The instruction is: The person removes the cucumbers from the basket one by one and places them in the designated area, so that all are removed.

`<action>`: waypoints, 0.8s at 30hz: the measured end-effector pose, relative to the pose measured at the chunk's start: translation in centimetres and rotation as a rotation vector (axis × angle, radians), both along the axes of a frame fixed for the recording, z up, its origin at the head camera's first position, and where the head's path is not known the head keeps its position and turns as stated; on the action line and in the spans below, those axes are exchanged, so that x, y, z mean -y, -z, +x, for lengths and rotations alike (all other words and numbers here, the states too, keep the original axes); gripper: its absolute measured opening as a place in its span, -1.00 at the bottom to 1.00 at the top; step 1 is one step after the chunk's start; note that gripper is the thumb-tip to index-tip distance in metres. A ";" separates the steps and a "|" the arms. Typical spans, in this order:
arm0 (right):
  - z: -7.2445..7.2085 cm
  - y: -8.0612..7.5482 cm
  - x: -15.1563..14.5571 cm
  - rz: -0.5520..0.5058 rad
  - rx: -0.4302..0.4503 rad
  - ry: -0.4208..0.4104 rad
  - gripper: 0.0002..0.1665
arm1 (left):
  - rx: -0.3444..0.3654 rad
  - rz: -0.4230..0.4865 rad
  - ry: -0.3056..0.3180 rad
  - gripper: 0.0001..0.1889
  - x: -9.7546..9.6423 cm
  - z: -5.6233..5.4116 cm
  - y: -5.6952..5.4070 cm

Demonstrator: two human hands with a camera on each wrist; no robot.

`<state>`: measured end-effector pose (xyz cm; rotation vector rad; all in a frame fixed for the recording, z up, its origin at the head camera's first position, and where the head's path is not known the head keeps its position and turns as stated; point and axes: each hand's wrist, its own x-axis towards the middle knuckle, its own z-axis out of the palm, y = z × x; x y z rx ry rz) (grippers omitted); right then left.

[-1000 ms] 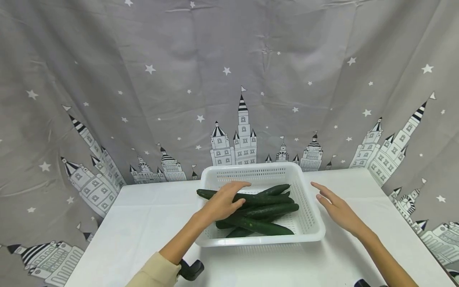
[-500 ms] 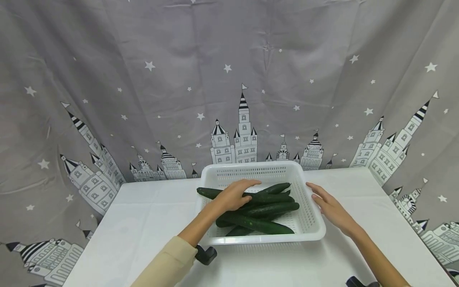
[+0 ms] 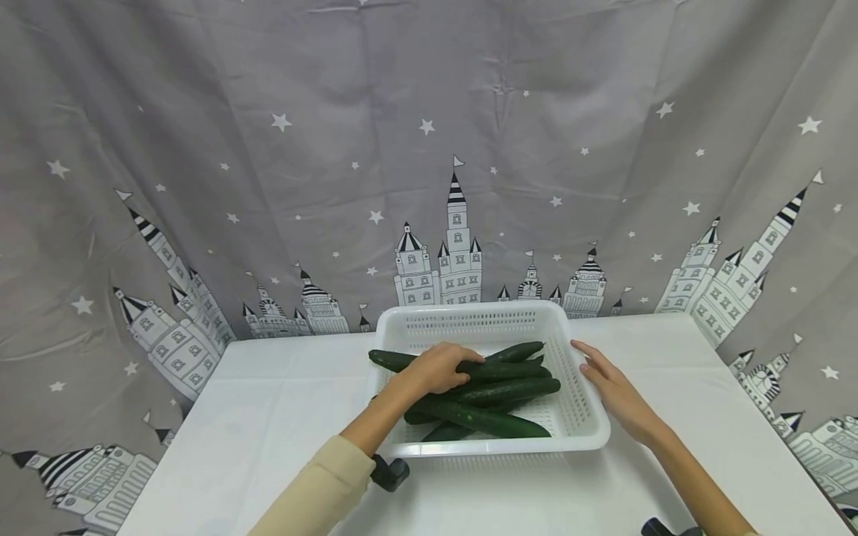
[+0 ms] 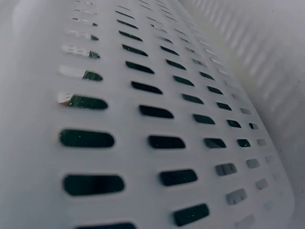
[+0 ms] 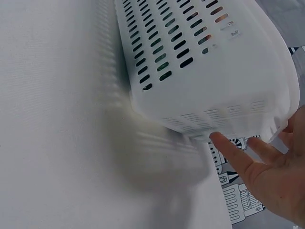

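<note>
A person's left hand (image 3: pixel 437 369) reaches into a white slotted basket (image 3: pixel 496 447), its fingers bent over a dark green cucumber (image 3: pixel 516 372) near the top of a loose heap, the fingertips at the far side and the thumb at the near side; whether the grip is closed around it cannot be told. The right hand (image 3: pixel 618 393) is at the basket's right rim, fingers extended and spread from the thumb, grasping nothing; the cucumbers (image 3: pixel 492 421) lie crosswise over one another inside the basket, which sits near the back of a white tabletop (image 3: pixel 281 402); a beige sleeve (image 3: pixel 328 480) covers the left forearm, with a black device (image 3: pixel 391 474) at the wrist; behind hangs a grey curtain (image 3: pixel 322 89) printed with white stars and castles; the left wrist view shows the basket's slotted wall (image 4: pixel 38 124) close up, with dark green showing through the openings.
</note>
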<state>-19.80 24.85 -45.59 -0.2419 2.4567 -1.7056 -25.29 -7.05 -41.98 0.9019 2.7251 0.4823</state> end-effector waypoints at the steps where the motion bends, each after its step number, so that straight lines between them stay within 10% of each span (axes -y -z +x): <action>1: 0.0 0.0 0.0 -0.010 0.006 0.003 -0.36 | -0.004 -0.011 0.000 -0.58 0.0 0.0 0.0; 9: 0.0 0.4 0.2 -0.086 0.020 0.008 -0.37 | -0.036 0.011 0.059 -0.58 0.3 0.4 -0.4; 16: 0.0 0.5 0.3 -0.102 0.030 0.003 -0.36 | -0.078 0.216 0.128 -0.54 1.6 0.8 -2.3; 24: 0.2 0.3 0.2 -0.105 0.035 -0.015 -0.34 | -0.105 0.328 0.071 -0.50 4.1 1.3 -4.7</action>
